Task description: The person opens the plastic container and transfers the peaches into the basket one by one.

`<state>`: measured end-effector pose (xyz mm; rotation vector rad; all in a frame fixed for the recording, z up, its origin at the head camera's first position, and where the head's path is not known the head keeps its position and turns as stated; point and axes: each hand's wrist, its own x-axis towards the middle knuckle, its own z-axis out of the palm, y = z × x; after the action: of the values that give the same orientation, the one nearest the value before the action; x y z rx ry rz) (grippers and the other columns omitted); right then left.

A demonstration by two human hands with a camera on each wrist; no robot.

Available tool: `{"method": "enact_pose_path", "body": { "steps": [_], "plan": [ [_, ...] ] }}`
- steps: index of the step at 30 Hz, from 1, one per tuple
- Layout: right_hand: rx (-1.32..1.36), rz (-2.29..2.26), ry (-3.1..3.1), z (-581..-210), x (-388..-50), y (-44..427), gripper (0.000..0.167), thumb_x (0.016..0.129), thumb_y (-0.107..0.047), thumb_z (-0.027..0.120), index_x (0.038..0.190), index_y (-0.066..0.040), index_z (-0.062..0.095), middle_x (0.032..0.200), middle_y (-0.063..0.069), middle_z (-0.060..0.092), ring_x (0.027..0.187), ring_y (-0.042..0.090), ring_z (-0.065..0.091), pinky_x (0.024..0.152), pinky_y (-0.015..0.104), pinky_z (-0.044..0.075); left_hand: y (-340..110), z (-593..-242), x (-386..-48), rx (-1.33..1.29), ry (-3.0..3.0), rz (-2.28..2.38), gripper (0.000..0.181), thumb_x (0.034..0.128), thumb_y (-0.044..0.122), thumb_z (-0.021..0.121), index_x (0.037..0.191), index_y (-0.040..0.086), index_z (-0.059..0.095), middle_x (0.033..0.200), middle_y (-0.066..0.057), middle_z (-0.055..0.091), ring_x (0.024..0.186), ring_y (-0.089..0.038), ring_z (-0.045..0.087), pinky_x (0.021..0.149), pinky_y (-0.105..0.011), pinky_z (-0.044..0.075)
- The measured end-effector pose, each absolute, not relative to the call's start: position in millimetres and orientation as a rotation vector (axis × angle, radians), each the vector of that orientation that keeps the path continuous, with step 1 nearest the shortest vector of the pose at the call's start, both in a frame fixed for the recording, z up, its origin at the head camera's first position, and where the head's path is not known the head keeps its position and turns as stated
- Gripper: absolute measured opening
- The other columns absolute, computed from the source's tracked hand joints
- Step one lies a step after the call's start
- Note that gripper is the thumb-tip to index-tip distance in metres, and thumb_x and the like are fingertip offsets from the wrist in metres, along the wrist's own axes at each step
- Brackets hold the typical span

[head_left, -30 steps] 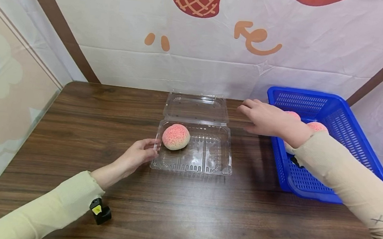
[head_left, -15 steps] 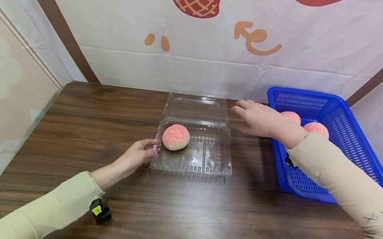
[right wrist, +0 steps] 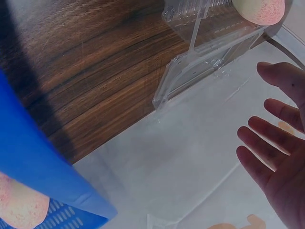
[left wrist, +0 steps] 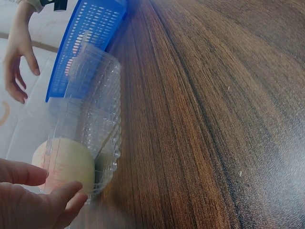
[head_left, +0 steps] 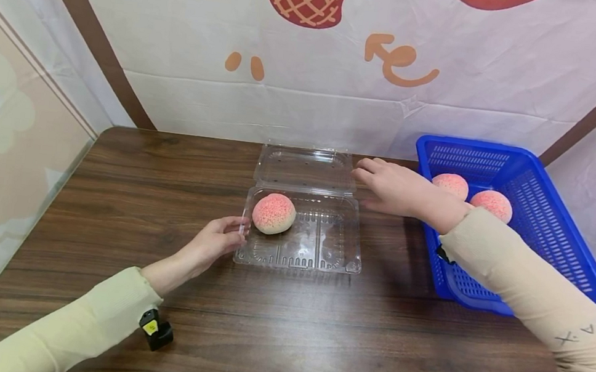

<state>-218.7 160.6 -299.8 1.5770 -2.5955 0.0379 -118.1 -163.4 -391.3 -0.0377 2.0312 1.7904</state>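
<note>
A clear plastic clamshell box lies unfolded on the wooden table, its lid toward the wall. Inside its left side sits a round, peach-like thing, pink-speckled above and cream below. My left hand touches the box's left edge with its fingertips; the left wrist view shows its fingers beside that wall. Above the table, near the lid's right side, my right hand holds nothing. Its fingers are spread and slightly bent in the right wrist view.
A blue perforated basket stands at the right, under my right forearm. Two similar pink-and-cream rounds, one left of the other, show in it. A printed cloth wall borders the table's far edge.
My right hand has drifted left and slightly nearer, from the basket toward the box lid. More of the rounds in the basket shows. My left hand and the box stay put.
</note>
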Motion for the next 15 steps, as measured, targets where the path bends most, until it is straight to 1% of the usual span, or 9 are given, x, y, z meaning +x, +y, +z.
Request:
{"method": "enact_pose_path", "body": {
  "steps": [4,10,15],
  "plan": [
    [1.589,0.029,-2.574,-300.8,-218.5,157.6,0.046,0.074,-0.017,0.071,0.111,0.004,0.053,0.107,0.018,0.052,0.097,0.033,0.051,0.085,0.043,0.045,-163.1,-391.5,-118.4,-0.039,2.03,1.793,0.047,0.0883,-0.005,0.037,0.132,-0.017,0.026,0.131,-0.033,0.036,0.117,-0.03,0.04,0.096,-0.032,0.041],
    [1.6,0.045,-2.564,-300.7,-217.2,151.2,0.044,0.077,-0.016,0.068,0.112,0.004,0.053,0.11,0.018,0.052,0.1,0.033,0.051,0.087,0.043,0.044,-162.4,-393.2,-118.6,-0.036,2.031,1.802,0.047,0.0876,-0.006,0.037,0.132,-0.019,0.026,0.13,-0.034,0.036,0.114,-0.028,0.042,0.092,-0.026,0.043],
    [1.601,0.028,-2.577,-301.3,-216.5,146.9,0.045,0.076,-0.014,0.069,0.114,0.003,0.053,0.111,0.017,0.051,0.102,0.033,0.05,0.089,0.043,0.043,-162.2,-393.3,-118.5,-0.037,2.027,1.806,0.047,0.0876,-0.005,0.037,0.132,-0.018,0.026,0.13,-0.033,0.036,0.114,-0.028,0.042,0.09,-0.024,0.044]
  ]
}}
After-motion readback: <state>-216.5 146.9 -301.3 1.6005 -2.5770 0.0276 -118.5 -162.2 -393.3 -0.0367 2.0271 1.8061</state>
